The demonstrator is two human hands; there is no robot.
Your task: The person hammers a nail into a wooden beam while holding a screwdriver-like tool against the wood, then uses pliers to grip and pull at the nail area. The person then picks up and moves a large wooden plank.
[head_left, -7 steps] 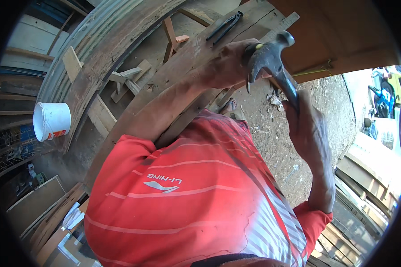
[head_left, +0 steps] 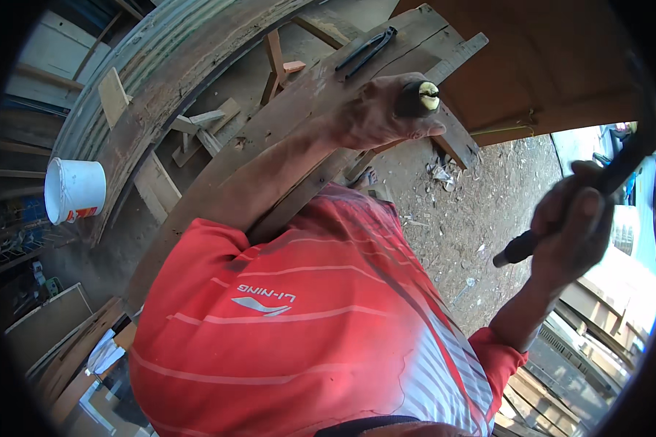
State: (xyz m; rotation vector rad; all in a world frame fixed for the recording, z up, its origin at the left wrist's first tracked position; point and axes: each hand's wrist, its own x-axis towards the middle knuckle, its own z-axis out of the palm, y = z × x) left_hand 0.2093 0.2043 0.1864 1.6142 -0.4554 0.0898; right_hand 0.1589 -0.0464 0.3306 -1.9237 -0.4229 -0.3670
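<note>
My left hand [head_left: 372, 116] is closed around an upright dark tool handle [head_left: 429, 96] with a yellow, split butt end, like a chisel's. Seen from above, the handle's lower part and any blade are hidden by the hand. That hand is above the weathered wooden bench plank [head_left: 288, 120]. Out to the right, my right hand [head_left: 576, 229] grips a claw hammer [head_left: 517, 250] by its dark handle. The hammer's head, raised away from the left hand, is dark and blurred near the right rim. Black pincers [head_left: 372, 51] lie on the plank beyond my left hand.
A narrow wood strip [head_left: 459, 58] crosses the plank's far end, beside a large brown panel [head_left: 561, 65]. Chips litter the ground [head_left: 459, 233] between my arms. At the left are a white bucket [head_left: 80, 186], corrugated sheets [head_left: 131, 62] and wood offcuts [head_left: 157, 186].
My right hand has swung the hammer up and right, away from the handle in my left hand. The handle's yellow end is now uncovered. My left hand stays closed in nearly the same place.
</note>
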